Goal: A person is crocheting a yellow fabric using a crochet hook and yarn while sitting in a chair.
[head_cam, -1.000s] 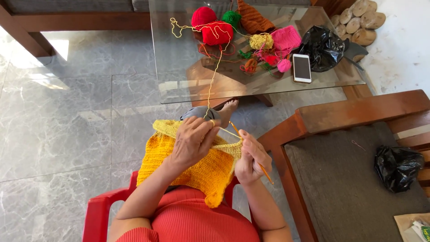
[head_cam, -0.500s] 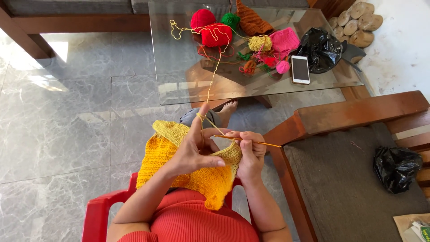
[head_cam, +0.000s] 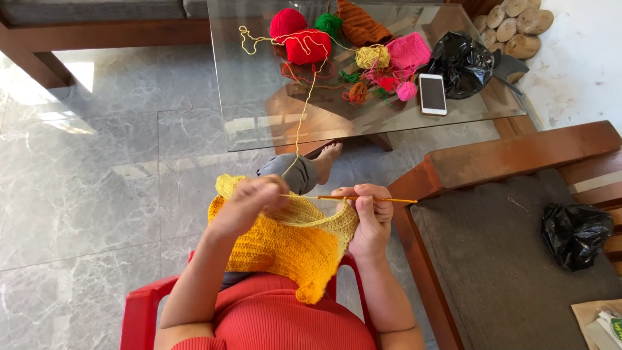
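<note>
Her right hand (head_cam: 370, 217) pinches a hook (head_cam: 363, 199). At nine o'clock, her left hand (head_cam: 249, 202) grips the yellow knitting (head_cam: 291, 243), fingers curled tight.

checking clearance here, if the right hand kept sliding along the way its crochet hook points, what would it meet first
Probably the wooden armrest of the sofa. The right hand holds the crochet hook pointing sideways, its end showing near that arm's inner edge. Depth is unclear; it may pass above.

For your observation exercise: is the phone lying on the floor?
No, the phone lies flat on the glass table, beside the black bag.
</note>
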